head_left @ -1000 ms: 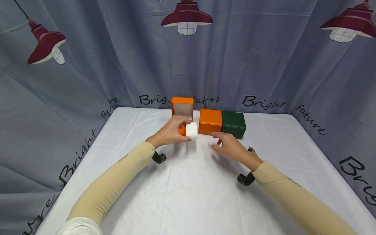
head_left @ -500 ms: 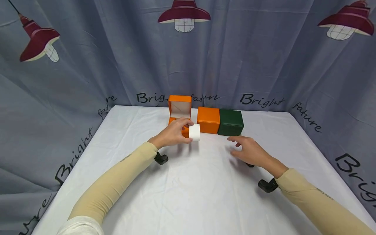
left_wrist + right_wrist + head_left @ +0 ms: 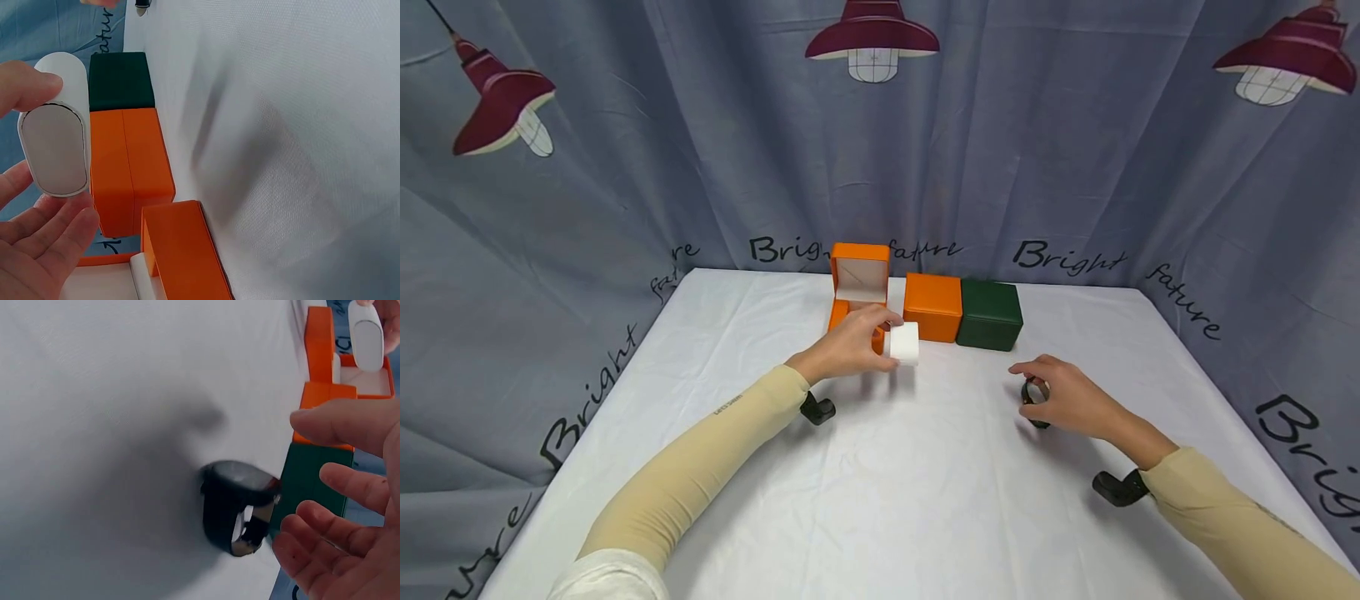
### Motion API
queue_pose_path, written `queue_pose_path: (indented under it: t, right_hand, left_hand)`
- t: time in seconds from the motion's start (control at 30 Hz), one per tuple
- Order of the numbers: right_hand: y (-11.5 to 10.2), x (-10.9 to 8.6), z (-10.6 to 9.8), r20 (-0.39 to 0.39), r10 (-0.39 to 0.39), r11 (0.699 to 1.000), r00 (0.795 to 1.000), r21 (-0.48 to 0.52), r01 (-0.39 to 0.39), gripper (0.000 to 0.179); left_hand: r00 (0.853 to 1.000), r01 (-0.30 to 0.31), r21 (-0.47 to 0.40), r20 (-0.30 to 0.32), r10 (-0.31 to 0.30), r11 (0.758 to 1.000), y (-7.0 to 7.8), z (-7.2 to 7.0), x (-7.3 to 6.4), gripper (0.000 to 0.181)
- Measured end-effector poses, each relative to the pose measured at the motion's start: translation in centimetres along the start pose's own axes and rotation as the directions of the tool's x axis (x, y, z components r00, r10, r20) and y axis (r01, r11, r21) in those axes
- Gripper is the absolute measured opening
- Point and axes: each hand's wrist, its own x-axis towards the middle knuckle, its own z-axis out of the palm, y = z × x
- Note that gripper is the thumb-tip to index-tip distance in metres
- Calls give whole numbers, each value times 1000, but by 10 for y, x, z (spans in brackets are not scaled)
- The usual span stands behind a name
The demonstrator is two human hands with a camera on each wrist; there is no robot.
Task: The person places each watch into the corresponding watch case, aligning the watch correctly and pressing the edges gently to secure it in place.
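My left hand (image 3: 853,342) pinches a white watch pillow (image 3: 905,343) between thumb and fingers, in front of the boxes. In the left wrist view the oval, flat end of the pillow (image 3: 55,150) faces the camera. Behind that hand stands an orange watch box (image 3: 860,252) with its lid up and a pale lining, its front partly hidden. Out to the right, my right hand (image 3: 1075,402) is spread around a dark wristwatch (image 3: 1027,393). The right wrist view has the watch (image 3: 220,512) on the cloth with its strap looped, apart from the spread fingers (image 3: 312,515).
A closed orange box (image 3: 932,307) and a closed dark green box (image 3: 989,315) stand side by side, right of the raised-lid box. A white cloth (image 3: 880,500) covers the table. Grey curtains (image 3: 1037,167) hang behind it. A black camera mount sticks out below each wrist.
My right hand has moved right and nearer, away from the boxes to the watch. The left hand has shifted slightly right and down with the watch pillow. The boxes stay put.
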Motion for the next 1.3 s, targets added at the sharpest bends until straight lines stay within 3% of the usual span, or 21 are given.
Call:
queue_pose_path:
  t: [0.3, 0.63, 0.87, 1.07, 1.3]
  right_hand:
    - [14, -4, 0, 92, 29, 999, 995, -27, -27, 58]
    - [19, -7, 2, 212, -2, 1000, 977, -15, 6, 62]
    - [22, -7, 3, 230, -45, 998, 972, -38, 55, 59]
    - [22, -3, 3, 248, -28, 997, 968, -58, 43, 52]
    - [20, 3, 0, 196, -48, 999, 979, -2, 49, 49]
  left_hand:
    - [1000, 0, 13, 4, 0, 1000, 0, 4, 0, 58]
    - [1000, 9, 26, 26, -9, 1000, 3, 4, 0, 58]
    - [1000, 2, 40, 30, -3, 999, 2, 5, 1, 58]
    - [999, 2, 41, 32, -4, 999, 1, 6, 0, 58]
    - [999, 4, 31, 45, -6, 1000, 3, 7, 1, 58]
